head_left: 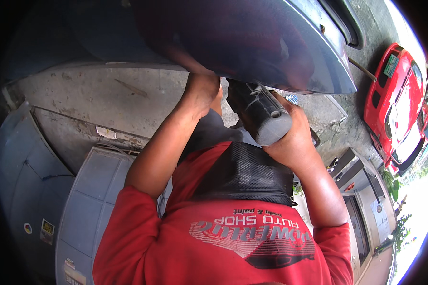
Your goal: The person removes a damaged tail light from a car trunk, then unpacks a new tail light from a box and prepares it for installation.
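Note:
A glossy dark car body panel hangs over both my hands, its lower edge running across the view. My right hand is wrapped round a black and grey power tool with a rounded grey end, held just under that edge. The front end of the tool is hidden, so its exact kind does not show. Close by on the left, my left hand is raised to the underside of the panel. Its fingers are out of sight behind the wrist and panel, and whether they grip anything is hidden.
Beneath the panel lies a worn concrete floor. Grey-blue panelled metal stands at the lower left. A red car is at the far right, with a low building below it. A black mesh bag rests against my chest.

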A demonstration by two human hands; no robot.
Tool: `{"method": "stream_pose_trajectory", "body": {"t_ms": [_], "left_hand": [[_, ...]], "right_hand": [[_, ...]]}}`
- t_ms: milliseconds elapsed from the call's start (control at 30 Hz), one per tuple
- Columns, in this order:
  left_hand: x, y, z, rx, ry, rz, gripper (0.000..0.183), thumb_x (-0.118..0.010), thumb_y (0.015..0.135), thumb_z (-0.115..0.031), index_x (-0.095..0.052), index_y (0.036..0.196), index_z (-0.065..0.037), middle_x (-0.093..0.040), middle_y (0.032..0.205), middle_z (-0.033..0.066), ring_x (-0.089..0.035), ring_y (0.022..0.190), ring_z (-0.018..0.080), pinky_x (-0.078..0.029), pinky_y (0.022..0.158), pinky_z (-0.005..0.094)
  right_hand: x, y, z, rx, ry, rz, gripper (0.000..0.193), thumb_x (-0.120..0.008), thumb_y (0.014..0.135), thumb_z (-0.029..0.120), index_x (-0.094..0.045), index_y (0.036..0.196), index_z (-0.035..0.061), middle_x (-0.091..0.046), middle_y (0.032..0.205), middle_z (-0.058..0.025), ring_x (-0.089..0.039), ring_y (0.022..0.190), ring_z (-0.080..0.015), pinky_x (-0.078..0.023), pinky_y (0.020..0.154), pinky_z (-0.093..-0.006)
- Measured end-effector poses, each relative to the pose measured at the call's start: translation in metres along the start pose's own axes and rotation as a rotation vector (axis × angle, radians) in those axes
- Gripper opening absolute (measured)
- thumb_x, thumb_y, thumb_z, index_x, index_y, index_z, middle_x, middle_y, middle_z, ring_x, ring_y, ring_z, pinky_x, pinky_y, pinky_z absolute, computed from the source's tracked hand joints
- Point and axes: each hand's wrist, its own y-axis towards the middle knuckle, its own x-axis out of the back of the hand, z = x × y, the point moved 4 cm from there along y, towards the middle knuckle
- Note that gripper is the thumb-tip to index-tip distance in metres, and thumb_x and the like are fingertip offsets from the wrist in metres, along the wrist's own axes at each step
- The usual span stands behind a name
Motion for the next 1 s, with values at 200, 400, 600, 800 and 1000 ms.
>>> {"method": "stream_pose_trajectory", "body": {"t_ms": [200,400,600,800,1000], "left_hand": [[-0.006,-0.005,-0.01,0.03,-0.022,-0.043,0.031,-0.056,0.111,-0.005,-0.058,0.142,-0.004,-0.06,0.138,0.0041,-0.055,0.127,0.0148,-0.044,0.113,0.0352],[-0.007,-0.006,-0.014,0.046,0.005,-0.043,0.031,-0.053,0.112,-0.004,-0.057,0.143,-0.002,-0.06,0.137,0.0054,-0.055,0.127,0.0154,-0.044,0.113,0.0345],[-0.009,-0.007,-0.019,0.029,0.021,-0.062,0.032,-0.053,0.112,-0.004,-0.056,0.143,-0.002,-0.059,0.139,0.0064,-0.054,0.128,0.0161,-0.043,0.115,0.0345],[-0.005,-0.005,-0.009,0.089,0.015,-0.038,0.033,-0.054,0.111,-0.003,-0.055,0.144,-0.002,-0.058,0.139,0.0066,-0.054,0.129,0.0164,-0.042,0.116,0.0342],[-0.009,-0.003,-0.014,-0.016,0.094,-0.079,0.028,-0.041,0.114,-0.008,-0.057,0.137,-0.003,-0.061,0.115,0.005,-0.058,0.091,0.0116,-0.051,0.077,0.0307]], "right_hand": [[0.0,0.005,0.0,0.014,0.0,-0.011,0.061,-0.087,0.072,0.015,-0.066,0.125,-0.0035,-0.075,0.112,-0.0299,-0.073,0.107,-0.0488,-0.058,0.092,-0.0516],[0.0,0.007,0.002,0.004,-0.023,-0.006,0.055,-0.089,0.071,0.017,-0.067,0.118,-0.0012,-0.075,0.108,-0.028,-0.074,0.105,-0.0479,-0.059,0.09,-0.0508],[-0.001,0.007,0.002,0.011,-0.062,-0.012,0.055,-0.09,0.07,0.019,-0.067,0.117,0.0002,-0.076,0.106,-0.0268,-0.074,0.103,-0.0472,-0.059,0.09,-0.0507],[-0.002,0.007,0.002,0.026,-0.052,-0.021,0.054,-0.091,0.07,0.02,-0.067,0.115,0.0014,-0.076,0.106,-0.026,-0.075,0.103,-0.0466,-0.059,0.088,-0.0513],[0.0,0.007,0.003,0.014,-0.106,-0.016,0.056,-0.09,0.071,0.02,-0.066,0.118,0.0019,-0.076,0.108,-0.0249,-0.074,0.103,-0.0467,-0.059,0.088,-0.0523]]}}
